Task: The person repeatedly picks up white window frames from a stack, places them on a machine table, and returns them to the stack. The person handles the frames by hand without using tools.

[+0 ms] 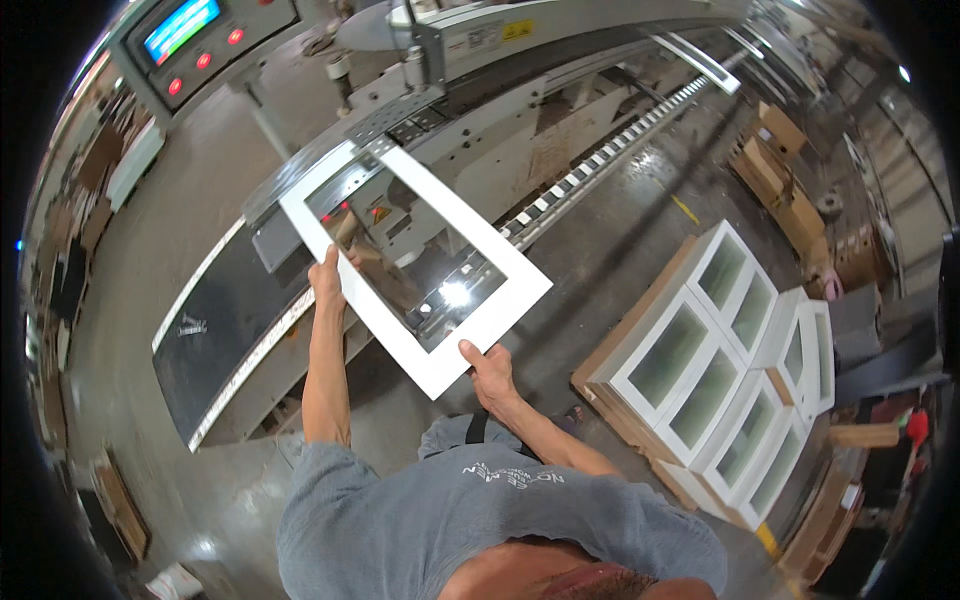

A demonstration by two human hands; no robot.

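Observation:
Between my hands is a white-framed cabinet door [490,318] with a glass pane that reflects a bright light. Its far end rests at the metal guide plates [385,115] of a long machine, while the near end sticks out toward me. My left hand [326,280] grips the door's left long edge, with the fingers out of sight beneath. Near the closest corner, my right hand [488,374] is closed on the end rail, thumb on top. The machine's roller track [600,155] runs off to the far right.
A control panel [205,55] with a lit screen and red buttons stands at upper left. Left of me is a dark side table [235,310] with a pale edge. Stacked white glazed doors [725,340] sit at right, with cardboard boxes [780,170] beyond. Another white frame [715,70] lies far along the track.

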